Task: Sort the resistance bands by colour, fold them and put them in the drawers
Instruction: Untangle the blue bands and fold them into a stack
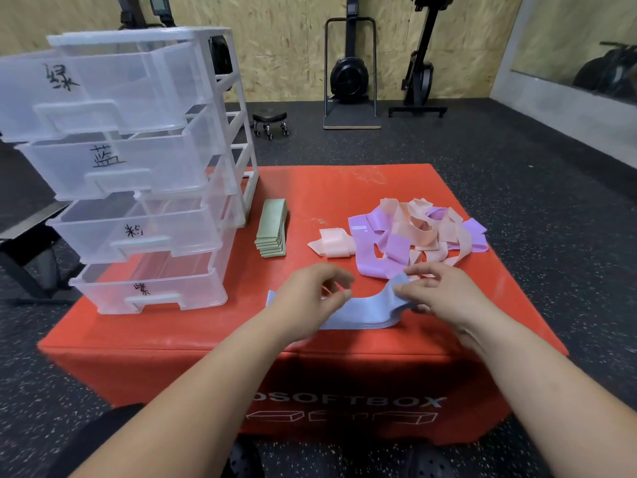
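On blue bands (362,313), hands (310,294) (444,298) in pinch.

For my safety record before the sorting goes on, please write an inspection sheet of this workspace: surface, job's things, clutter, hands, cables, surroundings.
Surface: red soft box, flat top, white scuffs near the back.
Job's things: blue bands stacked at the front edge; green stack folded, beside the drawer unit; one folded pink band; pink and purple pile tangled, unsorted; the unit's four labelled drawers pulled out.
Clutter: nothing seen.
Hands: left hand pinches the blue bands; right hand pinches their lifted end.
Cables: nothing seen.
Surroundings: speckled floor, rolling stool, exercise machines by a wooden wall.
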Demonstrator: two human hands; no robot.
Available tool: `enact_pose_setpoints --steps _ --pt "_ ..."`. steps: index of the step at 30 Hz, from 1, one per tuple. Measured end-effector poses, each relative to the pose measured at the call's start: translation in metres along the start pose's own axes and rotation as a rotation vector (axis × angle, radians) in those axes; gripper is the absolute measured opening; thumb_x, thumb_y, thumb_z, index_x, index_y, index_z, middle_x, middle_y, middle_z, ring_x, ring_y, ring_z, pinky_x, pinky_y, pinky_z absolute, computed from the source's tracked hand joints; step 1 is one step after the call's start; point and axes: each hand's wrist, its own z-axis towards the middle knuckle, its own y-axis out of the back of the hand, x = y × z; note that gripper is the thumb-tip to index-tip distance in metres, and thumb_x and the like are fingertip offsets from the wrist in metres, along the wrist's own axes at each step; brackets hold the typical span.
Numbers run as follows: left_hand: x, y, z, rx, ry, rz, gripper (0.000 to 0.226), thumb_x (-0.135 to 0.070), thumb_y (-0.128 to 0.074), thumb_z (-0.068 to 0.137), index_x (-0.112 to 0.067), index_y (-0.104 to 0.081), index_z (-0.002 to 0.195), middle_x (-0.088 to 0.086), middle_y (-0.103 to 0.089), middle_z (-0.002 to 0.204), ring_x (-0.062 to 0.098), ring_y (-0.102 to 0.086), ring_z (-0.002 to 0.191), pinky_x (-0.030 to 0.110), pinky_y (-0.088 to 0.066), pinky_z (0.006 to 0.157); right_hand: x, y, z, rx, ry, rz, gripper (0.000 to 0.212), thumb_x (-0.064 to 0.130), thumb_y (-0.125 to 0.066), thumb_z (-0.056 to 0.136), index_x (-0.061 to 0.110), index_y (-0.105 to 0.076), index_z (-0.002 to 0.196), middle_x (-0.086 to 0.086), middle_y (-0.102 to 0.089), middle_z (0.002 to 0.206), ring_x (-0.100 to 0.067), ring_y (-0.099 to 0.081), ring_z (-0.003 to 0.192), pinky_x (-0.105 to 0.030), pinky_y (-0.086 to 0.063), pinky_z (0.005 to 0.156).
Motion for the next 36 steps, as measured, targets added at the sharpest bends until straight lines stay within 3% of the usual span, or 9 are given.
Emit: enact_pose_setpoints --steps 4,7,13,18,20,23,27,33,36 --pt "-0.029 -0.019 0.001 0.085 0.208 -0.489 0.025 -0.024 -0.059 0.109 -0.011 -0.068 0.128 0.003 -0.077 0.116 0.011 -0.076 0.099 0.031 -0.061 0.091 -0.001 -0.024 -0.008 0.042 0.110 0.072 0.032 0.022 -0.083 0.088 0.018 -0.068 0.116 -0.018 -0.075 0.093 -0.014 -0.072 0.074 -0.031 -0.059 0.072" --pt "-0.040 -0.021 0.000 0.027 0.334 -0.651 0.033 -0.037 -0.064 0.106 -0.011 -0.071 0.125 0.001 -0.072 0.112 0.003 -0.072 0.082 0.026 -0.062 0.086 -0.002 -0.034 -0.008 0.040 0.178 0.051 0.022 0.040 -0.066 0.099 0.026 -0.064 0.116 -0.011 -0.073 0.098 -0.014 -0.071 0.079 -0.034 -0.059 0.079" --pt "-0.038 -0.024 0.002 -0.115 0.404 -0.633 0.044 -0.029 -0.091 0.084 -0.012 -0.071 0.120 0.008 -0.048 0.092 0.012 -0.057 0.077 0.036 -0.067 0.076 -0.001 -0.033 -0.010 0.130 0.266 0.076 0.027 0.035 -0.043 0.110 0.016 -0.061 0.116 -0.009 -0.075 0.096 -0.021 -0.070 0.086 -0.035 -0.058 0.082" --pt "-0.036 -0.023 0.005 -0.152 0.455 -0.522 0.036 -0.011 -0.082 0.085 -0.018 -0.069 0.117 0.012 -0.058 0.094 0.017 -0.058 0.074 0.015 -0.051 0.053 0.003 -0.032 -0.011 0.169 0.302 0.085 0.039 0.045 -0.042 0.108 0.013 -0.064 0.113 -0.014 -0.076 0.100 -0.036 -0.071 0.093 -0.044 -0.060 0.088" --pt "-0.034 -0.018 0.006 -0.144 0.479 -0.478 0.034 -0.012 -0.076 0.084 -0.024 -0.069 0.115 0.009 -0.060 0.089 0.017 -0.056 0.070 0.015 -0.045 0.050 0.001 -0.029 -0.008 0.108 0.394 -0.047 0.044 0.063 -0.048 0.101 0.025 -0.066 0.114 0.000 -0.075 0.106 -0.026 -0.071 0.101 -0.041 -0.058 0.089" --pt "-0.033 -0.008 0.007 -0.108 0.471 -0.472 0.034 -0.016 -0.073 0.082 -0.027 -0.069 0.114 0.003 -0.057 0.081 0.012 -0.053 0.062 0.024 -0.046 0.058 -0.004 -0.029 -0.003 0.182 0.465 -0.273 0.077 0.070 -0.072 0.077 0.037 -0.049 0.143 0.021 -0.063 0.132 0.001 -0.056 0.128 -0.025 -0.047 0.102" --pt "-0.035 0.002 0.006 -0.051 0.458 -0.529 0.030 -0.012 -0.073 0.086 -0.027 -0.070 0.112 0.004 -0.060 0.085 0.011 -0.057 0.067 0.025 -0.047 0.065 -0.018 -0.045 0.008 0.333 0.374 -0.412 0.123 0.056 -0.094 0.060 0.048 -0.021 0.159 0.027 -0.053 0.145 0.007 -0.047 0.138 -0.030 -0.040 0.116" --pt "-0.038 0.015 0.007 -0.069 0.475 -0.809 0.034 0.004 -0.076 0.084 -0.012 -0.073 0.114 0.014 -0.066 0.093 0.021 -0.072 0.085 0.034 -0.064 0.074 -0.025 -0.067 0.013 0.254 0.428 -0.377 0.090 0.030 -0.090 0.070 0.051 -0.042 0.144 0.023 -0.065 0.129 0.000 -0.063 0.116 -0.036 -0.054 0.101" --pt "-0.033 0.028 0.009 -0.107 0.501 -0.839 0.036 0.005 -0.078 0.082 -0.007 -0.072 0.115 0.019 -0.066 0.095 0.026 -0.071 0.087 0.037 -0.065 0.077 -0.025 -0.066 0.017 0.213 0.438 -0.422 0.061 0.026 -0.086 0.075 0.040 -0.059 0.127 0.019 -0.065 0.120 0.000 -0.062 0.110 -0.022 -0.050 0.096"
